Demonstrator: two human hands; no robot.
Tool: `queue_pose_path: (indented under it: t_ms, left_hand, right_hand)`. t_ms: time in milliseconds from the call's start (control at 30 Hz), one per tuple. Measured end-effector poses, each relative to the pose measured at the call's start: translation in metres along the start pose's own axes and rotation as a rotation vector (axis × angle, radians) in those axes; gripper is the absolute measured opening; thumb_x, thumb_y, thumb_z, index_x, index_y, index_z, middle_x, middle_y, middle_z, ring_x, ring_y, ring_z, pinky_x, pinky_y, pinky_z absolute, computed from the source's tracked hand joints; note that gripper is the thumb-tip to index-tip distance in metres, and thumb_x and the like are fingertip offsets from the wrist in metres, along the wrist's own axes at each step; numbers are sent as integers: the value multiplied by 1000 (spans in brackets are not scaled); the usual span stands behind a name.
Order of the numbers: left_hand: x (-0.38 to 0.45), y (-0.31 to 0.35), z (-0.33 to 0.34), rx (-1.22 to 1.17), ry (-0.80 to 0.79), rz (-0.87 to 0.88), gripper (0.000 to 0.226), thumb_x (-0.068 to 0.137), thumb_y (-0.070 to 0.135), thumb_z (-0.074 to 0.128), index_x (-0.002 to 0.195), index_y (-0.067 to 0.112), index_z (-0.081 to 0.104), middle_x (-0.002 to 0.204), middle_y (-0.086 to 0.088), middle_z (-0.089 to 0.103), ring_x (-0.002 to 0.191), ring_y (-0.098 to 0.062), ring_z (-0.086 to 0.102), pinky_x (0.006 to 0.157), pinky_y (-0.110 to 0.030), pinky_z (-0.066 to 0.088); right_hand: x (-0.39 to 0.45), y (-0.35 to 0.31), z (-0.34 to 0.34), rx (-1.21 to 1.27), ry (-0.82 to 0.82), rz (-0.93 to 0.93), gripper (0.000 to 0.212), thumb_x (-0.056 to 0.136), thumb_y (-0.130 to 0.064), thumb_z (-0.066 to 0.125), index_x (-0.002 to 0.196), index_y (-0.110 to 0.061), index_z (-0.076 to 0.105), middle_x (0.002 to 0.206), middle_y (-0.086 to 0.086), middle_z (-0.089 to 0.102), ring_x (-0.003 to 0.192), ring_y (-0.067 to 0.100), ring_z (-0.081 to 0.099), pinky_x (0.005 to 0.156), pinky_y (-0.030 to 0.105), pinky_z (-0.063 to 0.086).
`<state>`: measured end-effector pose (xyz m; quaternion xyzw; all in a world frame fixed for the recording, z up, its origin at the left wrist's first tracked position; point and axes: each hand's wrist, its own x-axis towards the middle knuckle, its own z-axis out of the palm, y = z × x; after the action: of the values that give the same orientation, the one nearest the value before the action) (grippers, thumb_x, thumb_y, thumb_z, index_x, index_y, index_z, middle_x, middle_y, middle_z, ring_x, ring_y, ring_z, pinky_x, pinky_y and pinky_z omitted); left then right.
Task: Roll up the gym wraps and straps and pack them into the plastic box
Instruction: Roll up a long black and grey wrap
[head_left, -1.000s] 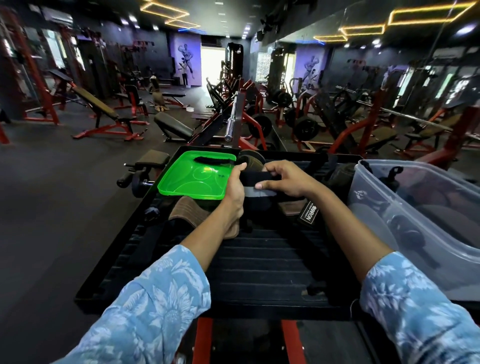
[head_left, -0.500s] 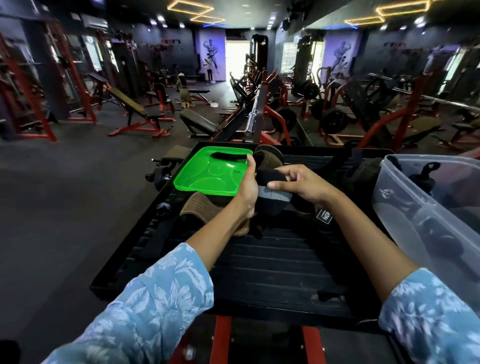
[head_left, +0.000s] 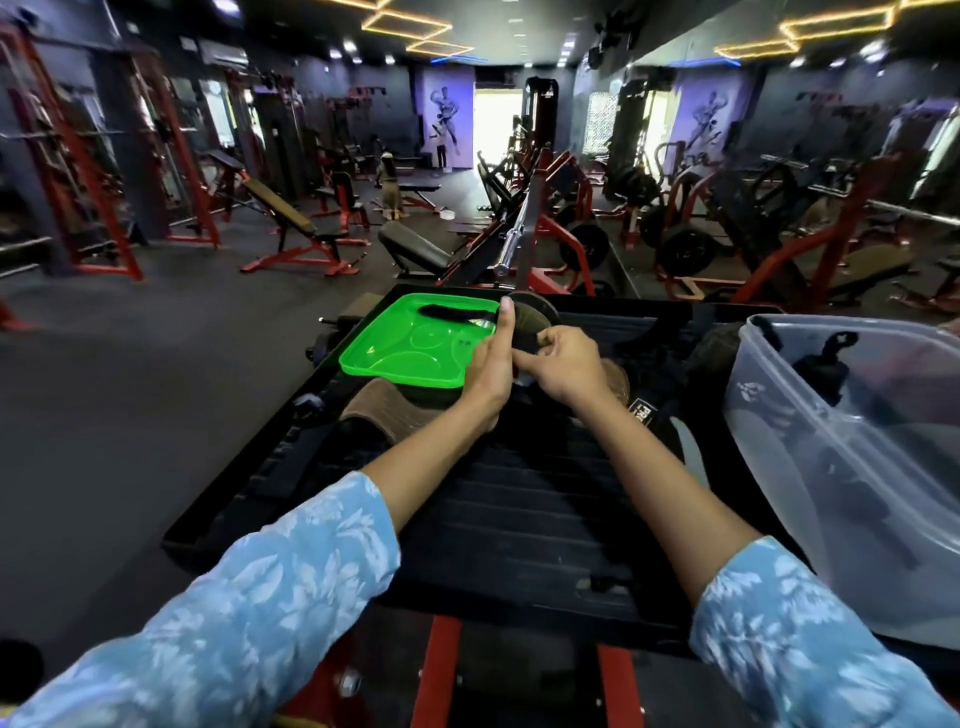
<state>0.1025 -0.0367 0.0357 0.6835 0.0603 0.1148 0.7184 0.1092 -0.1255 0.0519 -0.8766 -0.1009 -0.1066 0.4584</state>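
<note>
A white-lettered label (head_left: 643, 414) on a black strap beside the right wrist is cut off by the arm and cannot be read; the left hand (head_left: 491, 364) and right hand (head_left: 563, 364) meet over the black platform (head_left: 519, 509), pinching a dark wrap (head_left: 525, 344) between them, left thumb raised, right fingers curled on it; most of the wrap is hidden; the green lid (head_left: 410, 348) lies just left; the clear plastic box (head_left: 852, 467) stands at the right edge, partly out of view, dark straps inside; the near platform is bare.
</note>
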Motion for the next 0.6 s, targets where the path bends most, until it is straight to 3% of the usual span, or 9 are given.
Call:
queue_pose_path:
  t_ms: [100, 167, 267, 333, 433, 533, 600]
  left_hand:
    - [-5, 3, 0, -2, 126, -45, 92, 47, 94, 22, 76, 19, 67, 87, -8, 70, 83, -24, 64, 84, -37, 51]
    - [-1, -4, -1, -85, 217, -86, 94, 42, 97, 26, 72, 19, 69, 87, -9, 72, 87, -27, 67, 89, -45, 52]
    - [3, -13, -10, -168, 288, -164, 103, 33, 102, 34, 76, 16, 70, 81, -9, 72, 82, -29, 68, 86, -49, 53]
    - [0, -16, -17, -202, 245, -210, 110, 30, 100, 39, 88, 13, 71, 88, -12, 73, 84, -31, 69, 84, -50, 54]
    - [-7, -11, -18, -256, 64, -215, 111, 41, 96, 44, 104, 8, 68, 101, -21, 70, 92, -36, 68, 87, -52, 53]
    - [-8, -7, -17, -275, -138, -213, 115, 46, 96, 39, 113, 7, 66, 106, -22, 65, 79, -32, 63, 69, -41, 54]
    - [-8, -7, -18, -283, -207, -229, 109, 52, 93, 38, 111, 7, 67, 102, -21, 64, 74, -28, 62, 66, -36, 52]
  right_hand:
    - [-7, -8, -6, 2, -39, -48, 24, 75, -31, 74, 73, -10, 62, 61, 0, 57, 59, 12, 52, 61, 30, 40]
    - [-7, -10, -16, 67, -88, -67, 30, 72, -32, 78, 90, -13, 65, 74, -2, 60, 70, 9, 55, 65, 24, 43]
    - [-4, -9, -30, 143, -223, -51, 21, 66, -20, 83, 70, -16, 63, 74, 0, 62, 72, 13, 57, 75, 29, 45]
    - [-1, -7, -31, 194, -292, -11, 24, 66, -11, 83, 60, -16, 60, 68, 3, 62, 66, 16, 57, 75, 34, 48]
    - [2, -3, -31, 207, -231, 5, 27, 65, -9, 83, 58, -16, 58, 69, 5, 64, 71, 21, 60, 77, 39, 52]
    - [3, 0, -30, 206, -174, 7, 28, 65, -11, 83, 58, -17, 57, 70, 4, 65, 74, 22, 62, 77, 39, 52]
    - [2, 1, -31, 194, -186, 19, 27, 67, -12, 82, 59, -16, 57, 70, 3, 64, 73, 20, 61, 75, 35, 51]
